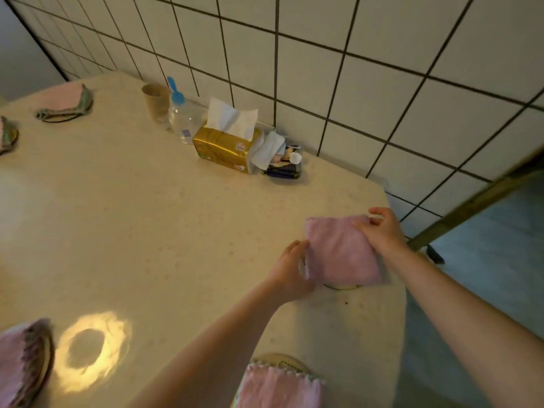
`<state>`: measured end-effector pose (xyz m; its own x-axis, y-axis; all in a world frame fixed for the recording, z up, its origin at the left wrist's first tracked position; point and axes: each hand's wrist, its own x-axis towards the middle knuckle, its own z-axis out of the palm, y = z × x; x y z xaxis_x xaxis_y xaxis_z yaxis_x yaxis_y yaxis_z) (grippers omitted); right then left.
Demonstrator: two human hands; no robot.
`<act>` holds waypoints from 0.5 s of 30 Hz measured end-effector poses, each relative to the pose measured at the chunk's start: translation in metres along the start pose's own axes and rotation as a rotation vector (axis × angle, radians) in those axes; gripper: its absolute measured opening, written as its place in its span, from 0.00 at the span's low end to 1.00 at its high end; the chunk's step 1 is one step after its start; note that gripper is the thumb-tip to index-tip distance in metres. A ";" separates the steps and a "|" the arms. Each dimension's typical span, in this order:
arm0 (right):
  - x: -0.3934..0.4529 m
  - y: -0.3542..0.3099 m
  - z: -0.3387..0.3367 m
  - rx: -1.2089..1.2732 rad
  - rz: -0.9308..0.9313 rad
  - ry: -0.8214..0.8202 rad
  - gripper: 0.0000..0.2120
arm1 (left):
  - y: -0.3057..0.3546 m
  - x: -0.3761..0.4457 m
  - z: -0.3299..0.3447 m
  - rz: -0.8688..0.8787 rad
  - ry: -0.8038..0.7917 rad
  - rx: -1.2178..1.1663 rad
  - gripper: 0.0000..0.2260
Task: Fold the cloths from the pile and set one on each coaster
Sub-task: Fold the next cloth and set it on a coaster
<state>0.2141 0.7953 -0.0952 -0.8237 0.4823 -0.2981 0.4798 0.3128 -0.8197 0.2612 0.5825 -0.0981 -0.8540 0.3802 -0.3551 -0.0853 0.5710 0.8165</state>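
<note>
A folded pink cloth lies over a coaster near the table's right edge; only a thin rim of the coaster shows below it. My left hand grips the cloth's left edge. My right hand pinches its far right corner. Other folded pink cloths rest on coasters at the near edge, the near left, the far left and the left edge.
A gold tissue pack, a clear bottle with a blue cap, a cardboard tube and a small box of sachets stand along the tiled wall. The table edge drops off just right of the cloth.
</note>
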 end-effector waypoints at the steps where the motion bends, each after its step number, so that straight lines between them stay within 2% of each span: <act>1: 0.002 0.004 0.000 -0.017 -0.006 0.004 0.26 | -0.002 -0.001 0.001 -0.024 -0.005 0.017 0.42; 10: -0.002 0.021 -0.002 -0.108 -0.094 0.079 0.21 | -0.021 -0.021 -0.003 -0.083 0.050 -0.033 0.32; 13: -0.013 0.023 -0.008 -0.221 -0.130 0.131 0.21 | -0.028 -0.045 -0.012 -0.110 0.143 -0.032 0.28; 15: -0.016 0.027 -0.011 -0.261 -0.064 0.122 0.23 | -0.041 -0.064 -0.013 -0.156 0.233 -0.007 0.25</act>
<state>0.2437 0.8048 -0.1069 -0.8202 0.5444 -0.1757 0.5023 0.5384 -0.6766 0.3126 0.5252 -0.1024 -0.9253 0.1104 -0.3629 -0.2276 0.6038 0.7640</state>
